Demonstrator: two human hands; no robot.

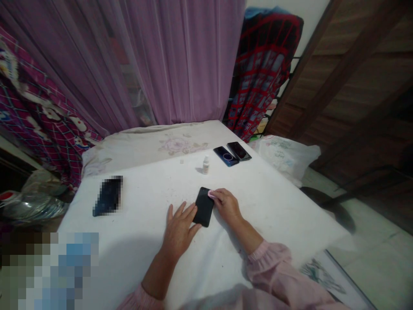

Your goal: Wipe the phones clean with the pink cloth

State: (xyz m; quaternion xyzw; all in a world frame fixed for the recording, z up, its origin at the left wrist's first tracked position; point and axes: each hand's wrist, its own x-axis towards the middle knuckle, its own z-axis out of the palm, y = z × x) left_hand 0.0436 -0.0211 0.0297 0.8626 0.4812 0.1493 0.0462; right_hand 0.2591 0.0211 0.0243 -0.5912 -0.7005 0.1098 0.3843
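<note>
Pink sleeves nearest you, let your loosely spread left hand steady the phone on the bench at twelve o'clock, touching its eight-o'clock edge, while your right hand, pinching the pink pad at the phone's one-o'clock corner, should wipe lightly.

- Three phones, two by the right edge of the surface
- One pixelated dark item near the left edge
- One small bottle
- One pink pad

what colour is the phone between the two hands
The phone is black, clearest in the head view.
</note>
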